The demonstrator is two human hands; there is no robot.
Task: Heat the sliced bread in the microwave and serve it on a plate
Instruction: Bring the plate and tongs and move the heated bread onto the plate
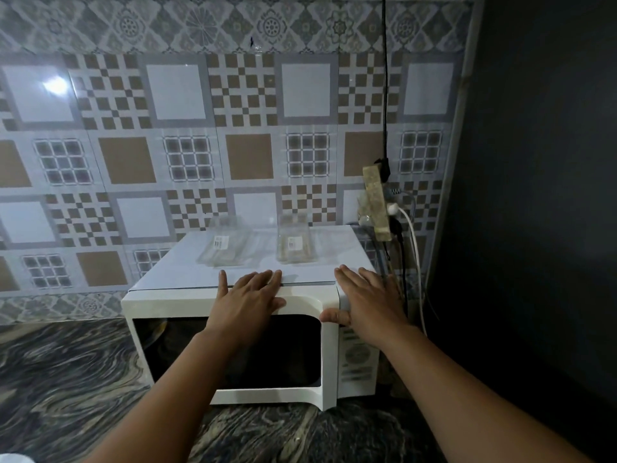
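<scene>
A white microwave (pixel 167 302) with a dark door window (pixel 283 349) stands on the marbled counter against the tiled wall. The door looks swung slightly out at its right edge (pixel 329 365). My left hand (pixel 248 297) lies flat on the top front edge of the microwave above the door, fingers spread. My right hand (pixel 362 297) rests on the top right corner, its thumb at the door's right edge. No bread or plate is in view; the dark window hides the inside.
Two clear plastic containers (pixel 227 245) (pixel 295 243) lie on top of the microwave. A power strip (pixel 377 202) with plugs and cords hangs on the wall to the right. The dark wall (pixel 534 228) is close on the right. Marbled counter (pixel 66 379) extends left and in front.
</scene>
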